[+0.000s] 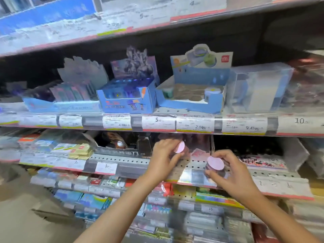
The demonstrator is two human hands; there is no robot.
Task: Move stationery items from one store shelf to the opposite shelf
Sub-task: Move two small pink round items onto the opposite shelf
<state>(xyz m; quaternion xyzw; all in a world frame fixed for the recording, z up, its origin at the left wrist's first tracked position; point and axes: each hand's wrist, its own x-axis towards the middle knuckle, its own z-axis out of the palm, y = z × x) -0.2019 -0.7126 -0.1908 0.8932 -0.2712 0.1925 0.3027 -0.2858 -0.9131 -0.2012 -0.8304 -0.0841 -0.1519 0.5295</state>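
Both hands at the perforated shelf [133, 161], each clamped on a small pink-lidded jar: left hand [164, 155] on tilted jar [179, 147], right hand [234, 174] on jar [216, 163] near the shelf edge; placing or picking unclear, progress can't be judged

I see white price tags [158, 122] along the shelf rail at centre. At eleven o'clock stands a blue display box [126, 97]; at two o'clock, a clear plastic case [259, 86].
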